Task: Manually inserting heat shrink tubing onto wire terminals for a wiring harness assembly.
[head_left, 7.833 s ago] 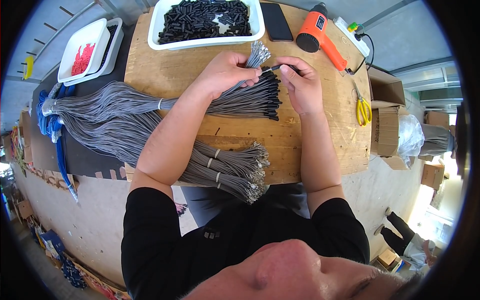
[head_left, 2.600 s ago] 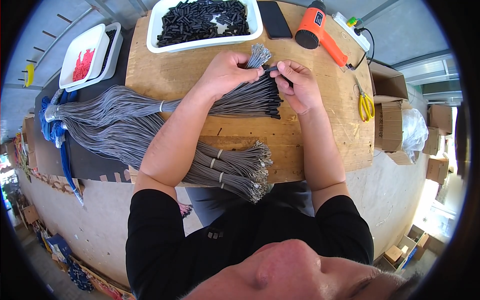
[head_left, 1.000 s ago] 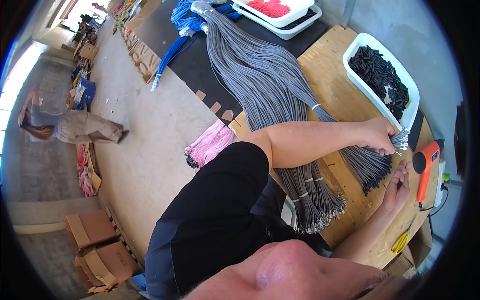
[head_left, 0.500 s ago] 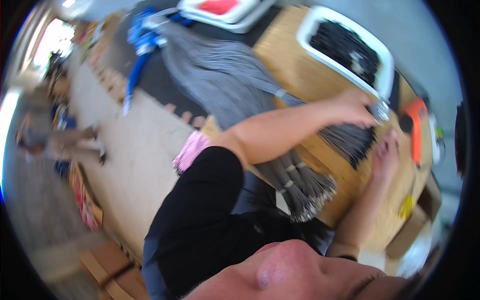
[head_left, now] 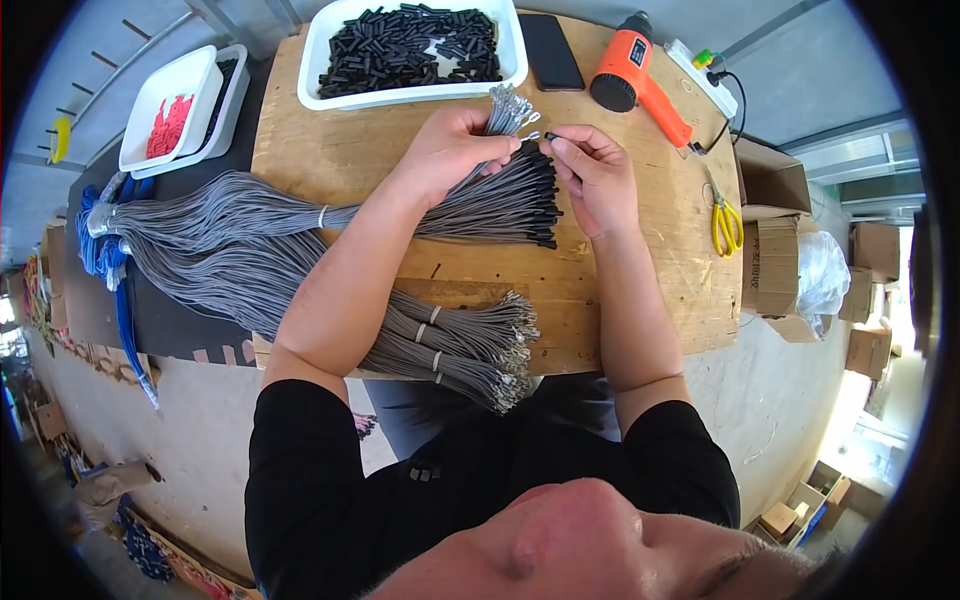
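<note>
a left hand (head_left: 450, 150) is clenched around a bunch of gray wires (head_left: 500, 120), their metal ends (head_left: 512, 104) fanned toward the far side of a wooden table (head_left: 650, 280). one tip (head_left: 530, 136) juts right from the grip. just beyond it, apart by a slim gap, a black sleeve (head_left: 551, 136) sits pinched between thumb and fingers of the right hand (head_left: 597, 170). the sleeve lies right of the left hand; mostly hidden, its long axis seems to run left to right, roughly in line with the tip. black-capped wires (head_left: 546, 205) rest on the near side of both hands, bare-ended bundles (head_left: 512, 345) nearer still; a white tray (head_left: 415, 96) of sleeves stands far and left.
</note>
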Motion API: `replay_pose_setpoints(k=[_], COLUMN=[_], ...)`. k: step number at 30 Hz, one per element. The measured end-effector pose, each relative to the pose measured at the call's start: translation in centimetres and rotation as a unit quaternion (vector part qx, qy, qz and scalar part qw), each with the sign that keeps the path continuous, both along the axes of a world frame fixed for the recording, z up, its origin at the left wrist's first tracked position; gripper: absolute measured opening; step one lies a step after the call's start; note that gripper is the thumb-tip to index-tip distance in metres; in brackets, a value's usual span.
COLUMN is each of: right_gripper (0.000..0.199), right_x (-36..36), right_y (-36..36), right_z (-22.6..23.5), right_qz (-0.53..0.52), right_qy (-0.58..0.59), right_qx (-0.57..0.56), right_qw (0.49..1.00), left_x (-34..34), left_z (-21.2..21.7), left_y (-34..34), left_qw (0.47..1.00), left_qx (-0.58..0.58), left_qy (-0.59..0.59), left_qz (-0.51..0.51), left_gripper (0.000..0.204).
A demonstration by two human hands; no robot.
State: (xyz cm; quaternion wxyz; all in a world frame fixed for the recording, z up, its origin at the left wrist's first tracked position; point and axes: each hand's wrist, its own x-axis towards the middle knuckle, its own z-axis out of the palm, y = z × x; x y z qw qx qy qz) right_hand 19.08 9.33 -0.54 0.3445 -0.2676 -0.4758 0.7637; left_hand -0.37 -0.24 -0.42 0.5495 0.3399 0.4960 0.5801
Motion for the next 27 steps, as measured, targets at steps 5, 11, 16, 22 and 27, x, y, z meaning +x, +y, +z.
replay_pose_setpoints(k=[5,11,16,22,27], right_gripper=[0.017,0.018,0.017,0.017,0.017], right_x=[-0.2,-0.12,-0.24,-0.07,-0.01], right_y=[-0.32,-0.31,-0.48,-0.43,-0.25], right_z=[0.22,0.33,0.26,0.16,-0.09], right_qz=[-0.008,-0.023,-0.015,-0.02,-0.015], right_qy=[0.0,-0.025,-0.029,0.0,0.011], right_qx=[0.001,0.034,0.046,0.054,0.06], right_qw=[1.0,0.999,0.998,0.998,0.998], left_x=[0.12,0.05,0.02,0.06,0.07], left_z=[0.37,0.4,0.45,0.43,0.39], left_y=[-0.11,-0.1,-0.18,-0.15,-0.18], left_qw=[1.0,1.0,1.0,1.0,1.0], left_qx=[-0.004,-0.007,-0.001,-0.01,-0.01], left_qy=[0.025,0.022,0.022,0.012,0.0], left_qz=[-0.005,-0.01,-0.02,-0.022,-0.024], left_gripper=[0.019,0.018,0.019,0.019,0.017])
